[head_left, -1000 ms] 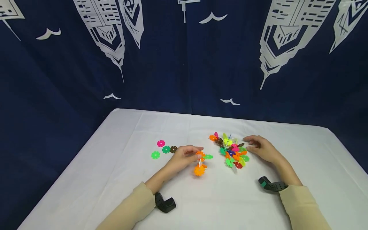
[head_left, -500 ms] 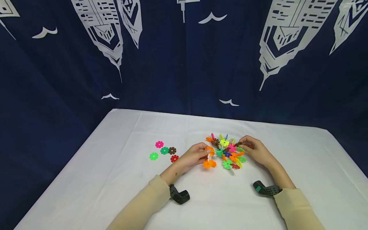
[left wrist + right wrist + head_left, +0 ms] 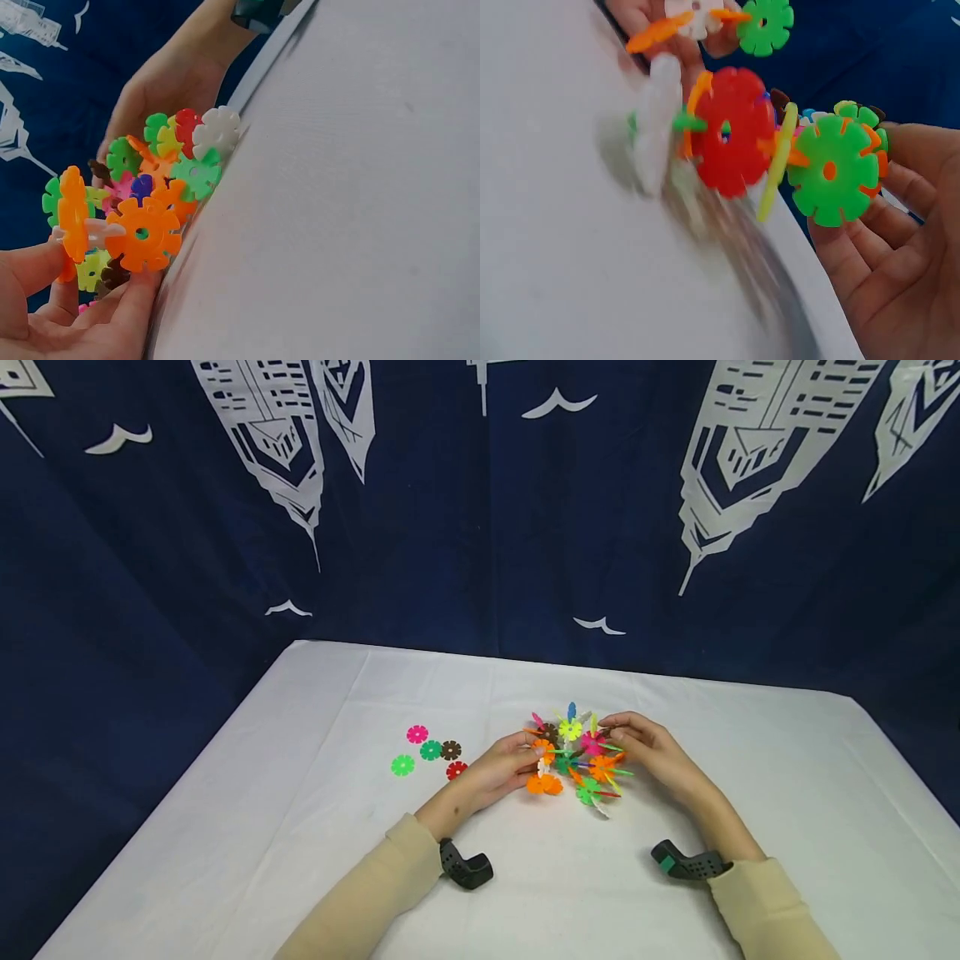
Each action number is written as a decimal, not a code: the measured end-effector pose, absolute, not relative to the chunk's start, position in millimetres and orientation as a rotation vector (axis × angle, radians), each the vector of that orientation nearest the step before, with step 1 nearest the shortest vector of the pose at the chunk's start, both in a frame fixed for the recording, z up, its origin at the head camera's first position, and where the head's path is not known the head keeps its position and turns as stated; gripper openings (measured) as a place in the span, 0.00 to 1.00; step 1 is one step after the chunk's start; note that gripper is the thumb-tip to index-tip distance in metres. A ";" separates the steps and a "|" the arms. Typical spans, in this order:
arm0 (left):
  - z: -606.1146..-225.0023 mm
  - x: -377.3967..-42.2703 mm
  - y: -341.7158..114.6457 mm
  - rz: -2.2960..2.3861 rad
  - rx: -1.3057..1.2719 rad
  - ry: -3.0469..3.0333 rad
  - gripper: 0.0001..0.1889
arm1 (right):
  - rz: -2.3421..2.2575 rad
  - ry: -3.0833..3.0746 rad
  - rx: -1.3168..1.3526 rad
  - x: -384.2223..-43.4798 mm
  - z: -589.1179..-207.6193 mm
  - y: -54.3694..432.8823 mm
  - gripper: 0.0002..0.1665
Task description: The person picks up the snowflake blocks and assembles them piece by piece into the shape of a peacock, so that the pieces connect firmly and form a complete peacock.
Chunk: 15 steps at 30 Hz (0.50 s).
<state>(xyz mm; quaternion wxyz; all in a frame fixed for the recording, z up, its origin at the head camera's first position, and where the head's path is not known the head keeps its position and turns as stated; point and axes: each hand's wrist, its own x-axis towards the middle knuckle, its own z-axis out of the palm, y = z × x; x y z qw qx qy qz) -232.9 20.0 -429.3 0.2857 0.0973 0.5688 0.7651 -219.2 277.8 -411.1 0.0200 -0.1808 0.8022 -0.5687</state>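
Slotted plastic snowflake discs are joined into a large multicoloured cluster [image 3: 590,767] and a smaller orange, white and green piece [image 3: 543,785]. My left hand [image 3: 487,777] pinches the smaller piece between thumb and fingers; an orange disc [image 3: 142,236] faces the left wrist camera. On the cluster's right side my right hand [image 3: 663,760] grips it by its far edge. The right wrist view shows red [image 3: 735,135] and light green discs of the cluster, whose gripped part is mostly hidden. In the head view the two pieces overlap.
Several loose snowflake discs lie flat left of the left hand, among them a pink disc [image 3: 417,734], a light green disc [image 3: 402,765] and a red disc [image 3: 457,770]. A white cloth [image 3: 315,827] covers the table; a dark blue curtain [image 3: 420,552] hangs behind.
My left hand has moved right with the small piece, uncovering the red loose disc. My right hand has moved left, taken hold of the cluster and turned it towards the left hand.
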 end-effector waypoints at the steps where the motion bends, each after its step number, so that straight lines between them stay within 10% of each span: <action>1: -429.0 -231.7 17.0 2.035 0.263 1.526 0.16 | -1.768 2.478 -0.554 -216.3 -408.6 274.0 0.20; 15: -428.1 -216.8 -42.5 1.854 0.435 1.500 0.03 | -1.995 2.195 -0.303 -150.4 -388.3 199.1 0.22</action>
